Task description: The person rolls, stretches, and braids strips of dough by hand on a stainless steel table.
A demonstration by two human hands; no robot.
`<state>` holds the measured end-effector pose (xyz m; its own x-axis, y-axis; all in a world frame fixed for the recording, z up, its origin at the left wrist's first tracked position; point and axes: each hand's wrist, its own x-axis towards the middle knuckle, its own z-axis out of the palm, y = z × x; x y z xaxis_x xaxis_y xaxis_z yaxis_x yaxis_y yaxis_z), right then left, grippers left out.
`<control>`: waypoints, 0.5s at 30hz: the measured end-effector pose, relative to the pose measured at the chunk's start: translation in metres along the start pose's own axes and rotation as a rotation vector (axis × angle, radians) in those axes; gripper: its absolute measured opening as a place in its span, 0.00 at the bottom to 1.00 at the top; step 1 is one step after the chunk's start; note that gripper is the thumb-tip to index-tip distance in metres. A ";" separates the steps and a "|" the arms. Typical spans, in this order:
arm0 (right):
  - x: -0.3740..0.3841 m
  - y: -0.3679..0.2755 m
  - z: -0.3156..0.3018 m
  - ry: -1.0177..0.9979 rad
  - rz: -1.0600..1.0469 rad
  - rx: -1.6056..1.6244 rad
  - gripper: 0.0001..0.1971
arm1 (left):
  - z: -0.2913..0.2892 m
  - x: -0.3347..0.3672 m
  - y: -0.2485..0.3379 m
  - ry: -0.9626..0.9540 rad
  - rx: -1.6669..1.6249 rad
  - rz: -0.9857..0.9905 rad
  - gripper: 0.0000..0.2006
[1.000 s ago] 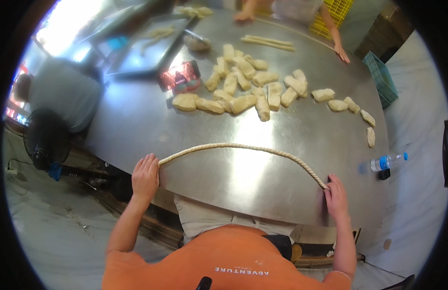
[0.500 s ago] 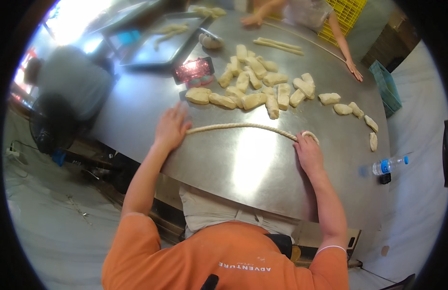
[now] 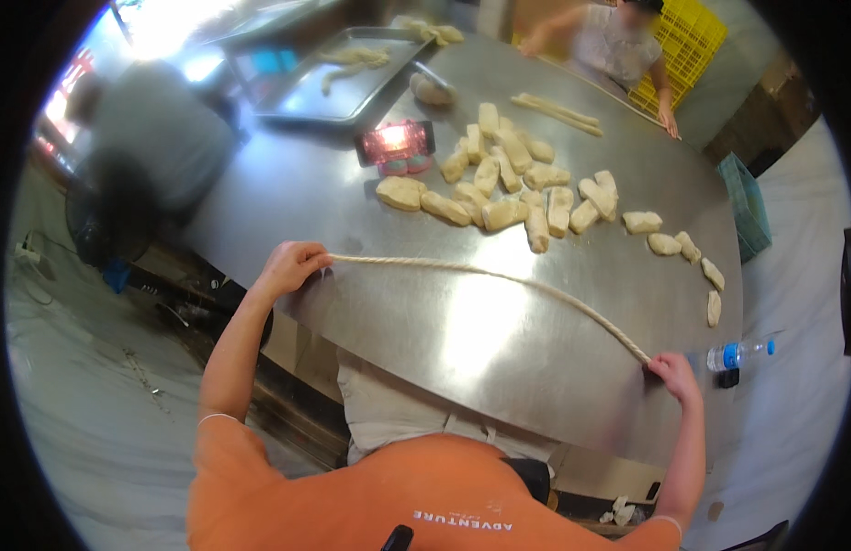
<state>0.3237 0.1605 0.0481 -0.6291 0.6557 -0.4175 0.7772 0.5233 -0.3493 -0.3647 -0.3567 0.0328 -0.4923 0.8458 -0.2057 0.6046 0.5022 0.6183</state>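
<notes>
A long twisted dough rope (image 3: 499, 273) stretches in a shallow arc across the near part of the metal table (image 3: 388, 317). Its left end is pinched in my left hand (image 3: 295, 266), close to the table's left front edge. At the other end, my right hand (image 3: 675, 375) grips the tip, lower and nearer to me. Beyond the rope lies a loose heap of pale dough pieces (image 3: 504, 213), several of them overlapping. A short line of smaller dough pieces (image 3: 664, 244) curves down toward the right edge of the table.
A lit phone (image 3: 395, 143) stands by the dough heap. Behind it are a metal tray (image 3: 352, 106) with twisted dough and two dough strips (image 3: 558, 115). A water bottle (image 3: 738, 355) lies at right. Across the table, another person (image 3: 616, 46) handles a long dough strand.
My hands have moved apart, the left one outward and the right one outward and toward me. The rope is drawn out longer, and the loop at its right end is gone.
</notes>
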 end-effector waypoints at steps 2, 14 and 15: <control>0.009 -0.010 -0.017 0.285 -0.011 0.434 0.19 | -0.013 0.009 0.007 0.245 0.298 0.018 0.12; 0.014 -0.088 0.092 0.584 0.195 -0.362 0.33 | 0.011 0.015 -0.035 0.556 0.503 -0.244 0.21; 0.033 -0.069 0.074 0.671 0.244 -0.343 0.32 | 0.023 0.008 -0.059 0.636 0.624 -0.177 0.23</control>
<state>0.2486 0.1054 -0.0033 -0.3842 0.9046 0.1846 0.9212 0.3890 0.0111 -0.3898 -0.3758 -0.0228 -0.7509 0.5814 0.3134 0.6259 0.7779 0.0565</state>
